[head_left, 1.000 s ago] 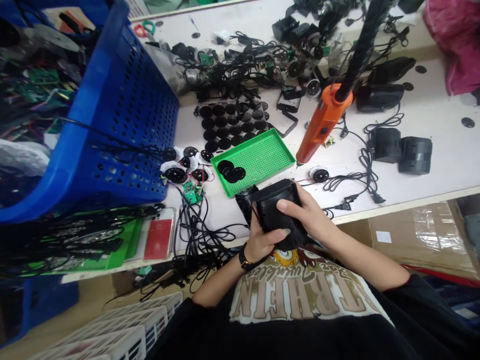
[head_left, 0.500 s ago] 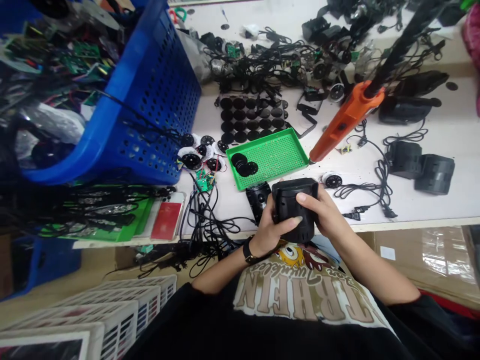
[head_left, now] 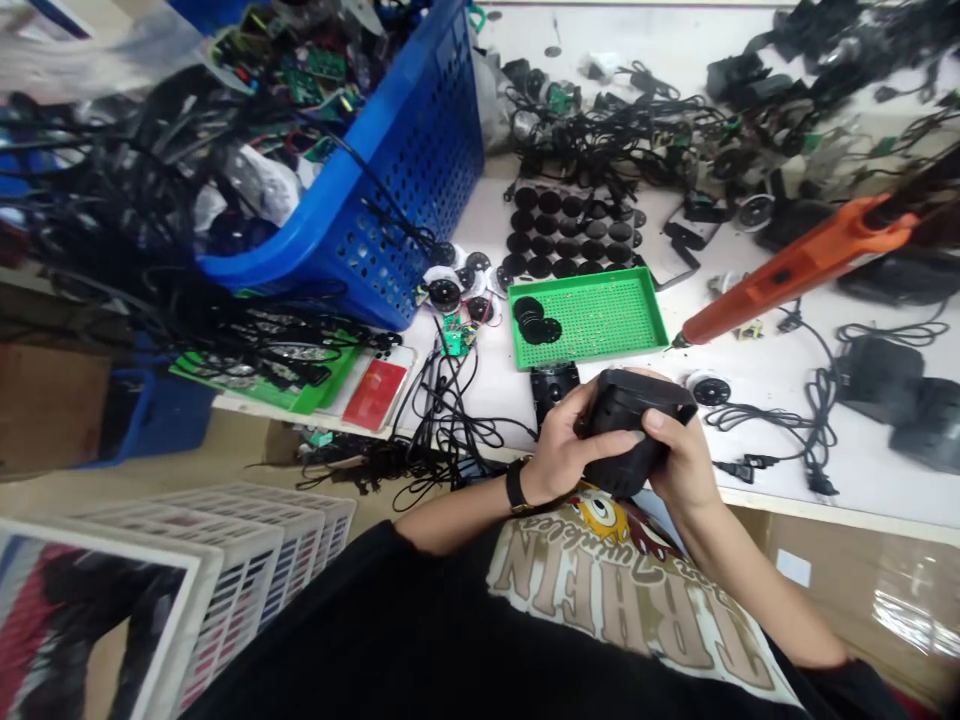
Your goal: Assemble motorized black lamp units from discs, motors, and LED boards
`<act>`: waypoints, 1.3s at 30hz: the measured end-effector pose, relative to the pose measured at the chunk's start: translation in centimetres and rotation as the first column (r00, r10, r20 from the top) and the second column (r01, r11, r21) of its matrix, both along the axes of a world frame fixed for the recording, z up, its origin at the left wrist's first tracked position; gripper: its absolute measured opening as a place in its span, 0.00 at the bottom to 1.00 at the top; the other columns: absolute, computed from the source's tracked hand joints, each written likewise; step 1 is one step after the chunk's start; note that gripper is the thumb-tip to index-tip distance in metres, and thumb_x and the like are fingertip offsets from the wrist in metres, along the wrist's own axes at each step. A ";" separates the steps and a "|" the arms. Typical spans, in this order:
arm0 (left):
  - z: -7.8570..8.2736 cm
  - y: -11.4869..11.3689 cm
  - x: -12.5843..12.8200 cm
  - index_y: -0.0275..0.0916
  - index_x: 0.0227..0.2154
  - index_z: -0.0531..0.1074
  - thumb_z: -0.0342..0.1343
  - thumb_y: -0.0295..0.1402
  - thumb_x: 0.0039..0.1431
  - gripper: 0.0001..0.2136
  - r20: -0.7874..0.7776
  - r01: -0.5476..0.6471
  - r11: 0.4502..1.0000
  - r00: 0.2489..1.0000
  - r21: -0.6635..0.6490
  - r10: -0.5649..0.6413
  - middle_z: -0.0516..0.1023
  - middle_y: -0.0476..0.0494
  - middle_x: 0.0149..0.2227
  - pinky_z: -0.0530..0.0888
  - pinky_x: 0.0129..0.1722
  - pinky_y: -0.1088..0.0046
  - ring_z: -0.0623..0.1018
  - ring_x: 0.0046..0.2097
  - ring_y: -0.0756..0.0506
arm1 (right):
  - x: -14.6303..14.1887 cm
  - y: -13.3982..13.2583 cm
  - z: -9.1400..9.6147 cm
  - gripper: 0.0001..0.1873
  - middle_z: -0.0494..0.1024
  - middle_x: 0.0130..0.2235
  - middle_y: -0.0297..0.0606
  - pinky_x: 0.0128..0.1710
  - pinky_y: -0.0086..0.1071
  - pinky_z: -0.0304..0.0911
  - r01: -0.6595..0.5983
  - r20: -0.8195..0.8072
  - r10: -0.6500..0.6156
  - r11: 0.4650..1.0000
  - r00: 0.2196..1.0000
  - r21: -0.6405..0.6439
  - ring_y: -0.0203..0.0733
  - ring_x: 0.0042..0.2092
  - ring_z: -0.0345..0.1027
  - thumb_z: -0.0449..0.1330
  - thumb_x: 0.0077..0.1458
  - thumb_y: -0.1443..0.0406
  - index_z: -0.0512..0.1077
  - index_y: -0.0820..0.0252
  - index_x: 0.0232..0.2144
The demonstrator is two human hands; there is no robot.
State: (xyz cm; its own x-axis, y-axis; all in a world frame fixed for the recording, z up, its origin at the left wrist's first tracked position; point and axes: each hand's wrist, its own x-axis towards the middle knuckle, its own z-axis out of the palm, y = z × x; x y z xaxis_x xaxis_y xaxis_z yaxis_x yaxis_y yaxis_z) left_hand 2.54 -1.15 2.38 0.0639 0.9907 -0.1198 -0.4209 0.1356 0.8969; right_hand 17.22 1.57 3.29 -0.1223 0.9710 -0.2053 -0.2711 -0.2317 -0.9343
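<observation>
Both my hands grip a black plastic housing (head_left: 632,425) at the near table edge, just above my lap. My left hand (head_left: 559,452) wraps its left side, fingers curled under it. My right hand (head_left: 681,462) closes on its right side, thumb on top. Another small black part (head_left: 553,383) lies on the table just behind my left hand. A green perforated tray (head_left: 600,318) with a few black discs sits beyond it. An orange powered screwdriver (head_left: 795,270) hangs tip down to the right of the tray.
A blue perforated basket (head_left: 375,200) full of circuit boards and wires stands at the left. Rows of black discs (head_left: 562,235), tangled cables (head_left: 442,420), round speaker parts (head_left: 450,290), a red phone (head_left: 379,385) and black housings (head_left: 885,385) cover the white table. White crates (head_left: 247,560) stand on the floor.
The view has swung left and tilted, so everything shifts right. My hands keep hold of the black housing and have turned it slightly.
</observation>
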 end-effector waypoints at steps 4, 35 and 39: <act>-0.2 0.1 0.6 0.43 0.56 0.77 0.72 0.40 0.55 0.26 0.034 0.003 0.999 0.999 -0.038 -0.002 0.81 0.42 0.57 0.68 0.65 0.58 0.77 0.60 0.36 | 0.7 0.6 -0.2 0.25 0.83 0.50 0.41 0.59 0.51 0.70 -0.062 0.033 0.064 0.997 0.997 -0.053 0.55 0.53 0.76 0.71 0.51 0.51 0.76 0.55 0.48; 0.6 3.2 0.7 0.40 0.48 0.80 0.70 0.45 0.57 0.20 0.327 -0.162 0.905 0.895 -0.393 0.302 0.86 0.46 0.45 0.76 0.58 0.65 0.84 0.48 0.46 | 1.6 -1.9 0.4 0.12 0.79 0.47 0.42 0.50 0.46 0.73 -0.060 0.537 -0.342 0.801 0.771 0.595 0.48 0.49 0.75 0.64 0.64 0.59 0.73 0.53 0.48; 1.1 3.3 1.2 0.40 0.44 0.81 0.71 0.42 0.56 0.16 0.350 -0.193 0.890 0.869 -0.414 0.351 0.86 0.49 0.43 0.75 0.57 0.71 0.84 0.44 0.49 | 1.7 -1.7 -0.1 0.07 0.82 0.37 0.39 0.39 0.39 0.73 -0.128 0.561 -0.537 0.641 0.630 0.757 0.44 0.39 0.77 0.63 0.63 0.67 0.74 0.55 0.45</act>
